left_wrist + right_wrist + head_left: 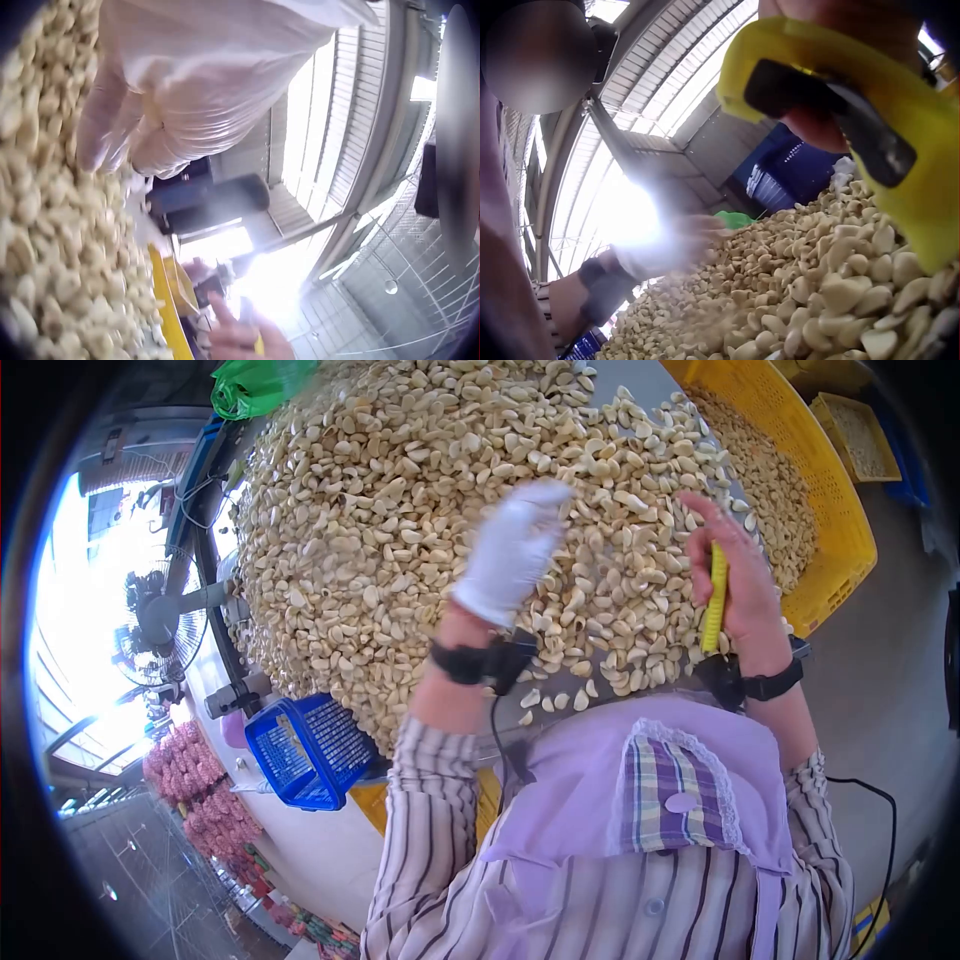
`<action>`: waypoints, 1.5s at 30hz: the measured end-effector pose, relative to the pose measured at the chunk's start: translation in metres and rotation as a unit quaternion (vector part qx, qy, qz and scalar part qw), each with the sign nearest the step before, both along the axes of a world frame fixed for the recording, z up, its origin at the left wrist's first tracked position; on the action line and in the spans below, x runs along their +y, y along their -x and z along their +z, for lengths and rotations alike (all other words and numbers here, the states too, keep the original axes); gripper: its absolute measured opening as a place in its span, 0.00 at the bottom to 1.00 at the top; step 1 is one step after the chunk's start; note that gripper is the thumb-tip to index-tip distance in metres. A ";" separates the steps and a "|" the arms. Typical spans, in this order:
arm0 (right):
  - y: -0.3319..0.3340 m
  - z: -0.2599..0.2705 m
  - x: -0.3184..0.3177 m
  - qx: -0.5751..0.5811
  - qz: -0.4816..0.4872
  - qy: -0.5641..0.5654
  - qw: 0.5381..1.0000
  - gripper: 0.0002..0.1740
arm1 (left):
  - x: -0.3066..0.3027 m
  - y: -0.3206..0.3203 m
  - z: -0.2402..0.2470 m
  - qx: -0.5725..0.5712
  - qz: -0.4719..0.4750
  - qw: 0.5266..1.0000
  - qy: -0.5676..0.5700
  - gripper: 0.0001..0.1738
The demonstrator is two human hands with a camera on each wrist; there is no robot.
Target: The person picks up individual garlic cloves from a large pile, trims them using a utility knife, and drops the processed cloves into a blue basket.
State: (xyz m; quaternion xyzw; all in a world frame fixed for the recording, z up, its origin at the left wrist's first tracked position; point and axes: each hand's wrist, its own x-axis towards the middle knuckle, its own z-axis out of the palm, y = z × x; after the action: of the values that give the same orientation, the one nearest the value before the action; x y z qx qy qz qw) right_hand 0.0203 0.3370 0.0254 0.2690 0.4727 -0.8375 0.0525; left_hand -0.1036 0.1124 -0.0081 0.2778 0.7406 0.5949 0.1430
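Pale peeled garlic cloves (380, 560) lie in a broad, thick spread before the person. The left hand (512, 550), in a thin white glove, is over the middle of the cloves, blurred in the head view. Its fingers bend inward in the left wrist view, and I cannot tell whether they hold a clove. To the right, the bare right hand (738, 575) grips a yellow plastic-handled tool (715, 600) lengthwise against the palm. A black inset shows along the handle in the right wrist view. The right forefinger points out toward the cloves.
A yellow crate (835, 510) of smaller cloves stands at the right edge. A blue basket (310, 750) is at the lower left, and a green plastic bag (255, 385) at the far left. A fan (160, 620) stands left of the spread. Cables trail from both wrist cameras.
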 end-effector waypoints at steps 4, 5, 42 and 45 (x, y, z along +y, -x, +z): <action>-0.011 -0.020 0.021 0.012 -0.028 0.035 0.999 0.24 | -0.062 0.009 0.043 -0.014 0.119 0.985 0.127 0.14; -0.012 -0.025 0.021 0.003 -0.036 0.050 0.998 0.24 | -0.072 0.005 0.042 0.031 0.124 0.974 0.188 0.14; -0.019 -0.014 0.013 0.002 -0.025 0.011 1.000 0.23 | -0.021 -0.031 -0.001 -0.415 -0.104 0.873 -0.235 0.15; -0.019 -0.016 0.012 -0.003 -0.030 0.017 0.999 0.23 | -0.034 -0.029 0.008 -0.361 -0.016 0.882 -0.303 0.16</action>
State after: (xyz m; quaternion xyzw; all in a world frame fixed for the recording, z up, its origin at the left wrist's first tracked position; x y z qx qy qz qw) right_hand 0.0390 0.3493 0.0092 0.2843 0.4505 -0.8457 0.0334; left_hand -0.0746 0.0787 0.0003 0.0857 0.4167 0.8472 0.3183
